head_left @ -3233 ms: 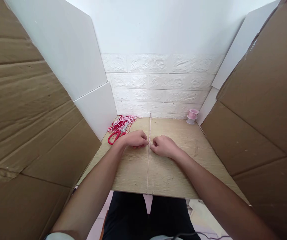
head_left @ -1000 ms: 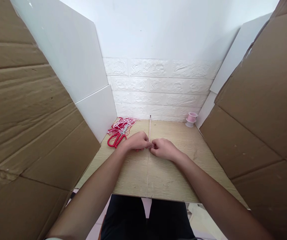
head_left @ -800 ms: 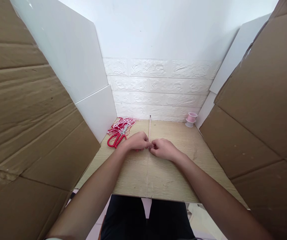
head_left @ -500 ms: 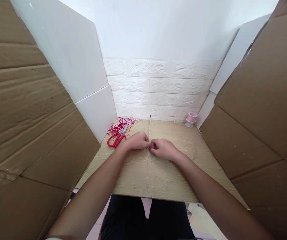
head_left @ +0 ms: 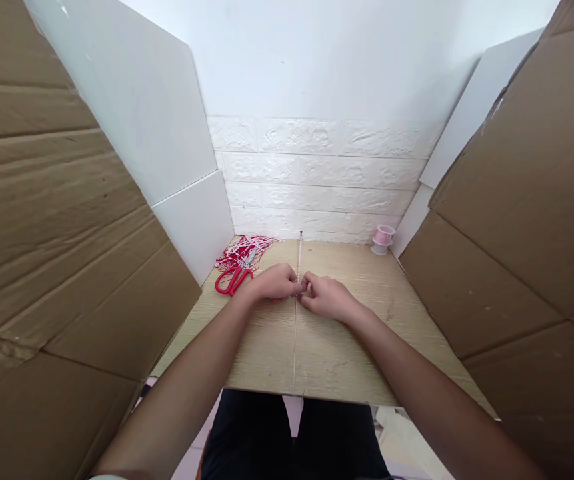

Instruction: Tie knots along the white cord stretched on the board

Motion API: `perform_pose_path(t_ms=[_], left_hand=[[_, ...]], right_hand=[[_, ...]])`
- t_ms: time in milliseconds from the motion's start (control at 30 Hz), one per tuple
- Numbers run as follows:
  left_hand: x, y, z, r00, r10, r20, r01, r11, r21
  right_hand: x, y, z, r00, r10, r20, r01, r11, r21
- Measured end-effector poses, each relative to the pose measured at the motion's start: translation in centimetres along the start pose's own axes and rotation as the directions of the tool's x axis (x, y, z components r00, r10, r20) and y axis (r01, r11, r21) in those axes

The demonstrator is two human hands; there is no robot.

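Note:
A pale pink-and-white braided cord (head_left: 299, 257) runs from a small dark peg (head_left: 301, 233) at the table's back edge toward me, and thin light strands (head_left: 295, 353) go on from it to the front edge. My left hand (head_left: 279, 281) is closed on the cord near the middle of the table, thumb and fingers pinched together. From the right, my right hand (head_left: 325, 295) meets it, its index finger and thumb curled at the cord. Any strand between those right fingertips is too fine to make out.
Red-handled scissors (head_left: 237, 277) lie left of my left hand, against a tangle of red and pink cords (head_left: 247, 250). Two stacked thread spools (head_left: 383, 239) stand at the back right. Cardboard panels (head_left: 517, 200) flank the wooden table (head_left: 357, 360), with a white brick-patterned wall behind.
My right index finger has lifted and arched, opening a small gap above the thumb. My left hand stays pinched at the same place on the cord.

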State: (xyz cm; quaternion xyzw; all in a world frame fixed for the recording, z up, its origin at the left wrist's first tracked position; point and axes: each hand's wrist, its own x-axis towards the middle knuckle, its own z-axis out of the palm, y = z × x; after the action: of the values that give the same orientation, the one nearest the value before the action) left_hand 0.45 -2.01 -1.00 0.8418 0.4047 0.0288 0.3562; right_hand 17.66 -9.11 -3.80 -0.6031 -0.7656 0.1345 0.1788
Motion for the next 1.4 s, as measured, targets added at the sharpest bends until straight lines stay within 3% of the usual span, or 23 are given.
perform_pose_path(t_ms=[633, 1400], left_hand=[[-0.12, 0.18, -0.20, 1.000, -0.011, 0.026, 0.013, 0.999, -0.050], [-0.06, -0.26, -0.43, 0.996, 0.028, 0.081, -0.019, 0.994, -0.111]], right_hand=[[0.17, -0.26, -0.21, 0.999, 0.028, 0.020, -0.029, 0.999, 0.032], [0.06, 0.06, -0.34, 0.998, -0.042, 0.053, 0.039, 0.998, 0.055]])
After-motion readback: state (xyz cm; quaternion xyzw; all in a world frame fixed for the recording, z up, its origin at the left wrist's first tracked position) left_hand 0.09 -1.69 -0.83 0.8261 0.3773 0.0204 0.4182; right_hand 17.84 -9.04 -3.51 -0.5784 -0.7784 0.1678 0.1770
